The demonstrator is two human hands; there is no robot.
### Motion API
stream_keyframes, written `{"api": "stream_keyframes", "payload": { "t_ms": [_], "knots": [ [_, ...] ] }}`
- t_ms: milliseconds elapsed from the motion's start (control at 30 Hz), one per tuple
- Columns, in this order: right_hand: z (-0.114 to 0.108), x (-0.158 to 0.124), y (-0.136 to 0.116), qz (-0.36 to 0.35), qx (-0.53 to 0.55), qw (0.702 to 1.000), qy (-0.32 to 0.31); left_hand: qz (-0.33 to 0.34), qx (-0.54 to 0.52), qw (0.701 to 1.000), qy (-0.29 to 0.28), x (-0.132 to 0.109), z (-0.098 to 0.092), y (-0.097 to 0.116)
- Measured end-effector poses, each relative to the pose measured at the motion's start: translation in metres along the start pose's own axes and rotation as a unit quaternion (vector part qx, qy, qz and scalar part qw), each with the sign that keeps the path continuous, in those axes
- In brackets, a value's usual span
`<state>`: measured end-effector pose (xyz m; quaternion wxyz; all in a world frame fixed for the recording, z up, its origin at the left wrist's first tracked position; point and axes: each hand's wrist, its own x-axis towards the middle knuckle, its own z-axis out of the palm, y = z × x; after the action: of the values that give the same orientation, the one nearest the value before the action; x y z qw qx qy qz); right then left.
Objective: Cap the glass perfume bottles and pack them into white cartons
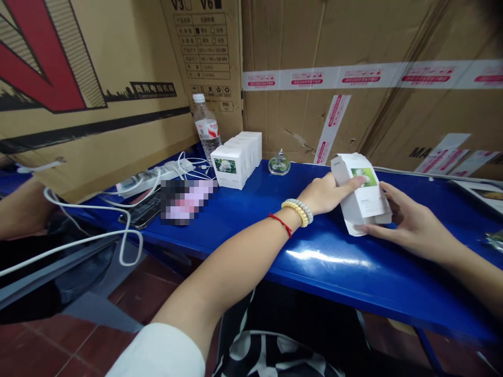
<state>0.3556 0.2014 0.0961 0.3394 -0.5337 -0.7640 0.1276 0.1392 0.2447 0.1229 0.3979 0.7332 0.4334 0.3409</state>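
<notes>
Between my two hands is a white carton [371,204] with a picture of white flowers on green, its end flaps standing out. My left hand [328,192] grips its left side, thumb across the flower picture. From the right, my right hand [411,220] holds the lower end, with the thumb near the bottom flap and fingers behind. A small round glass perfume bottle [279,164] stands on the blue table [251,220], left of the carton. Farther left is a row of similar white boxes [230,166], the front one showing the same flower picture.
A plastic water bottle [207,128] stands behind the boxes. White cables, a power strip [151,177] and a phone [143,209] lie at the left. Large cardboard boxes [286,42] wall the back and left. Another person's arm [25,209] shows at far left.
</notes>
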Motion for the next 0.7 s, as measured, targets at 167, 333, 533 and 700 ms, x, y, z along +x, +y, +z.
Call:
{"api": "stream_keyframes", "payload": {
  "t_ms": [167, 333, 533, 700],
  "knots": [
    [0.002, 0.000, -0.001, 0.090, 0.071, 0.993, -0.039, -0.031, 0.031, 0.999, -0.030, -0.005, -0.004, 0.003],
    [0.003, 0.002, -0.009, 0.147, 0.077, 0.985, -0.041, -0.052, 0.088, 0.993, -0.056, -0.009, -0.009, 0.008],
    [0.005, 0.003, -0.004, 0.172, 0.070, 0.982, -0.041, -0.069, 0.142, 0.986, -0.044, -0.011, -0.012, 0.014],
    [0.004, 0.002, 0.004, 0.174, 0.058, 0.983, -0.018, -0.071, 0.165, 0.983, -0.035, -0.011, -0.011, 0.013]
  ]
}}
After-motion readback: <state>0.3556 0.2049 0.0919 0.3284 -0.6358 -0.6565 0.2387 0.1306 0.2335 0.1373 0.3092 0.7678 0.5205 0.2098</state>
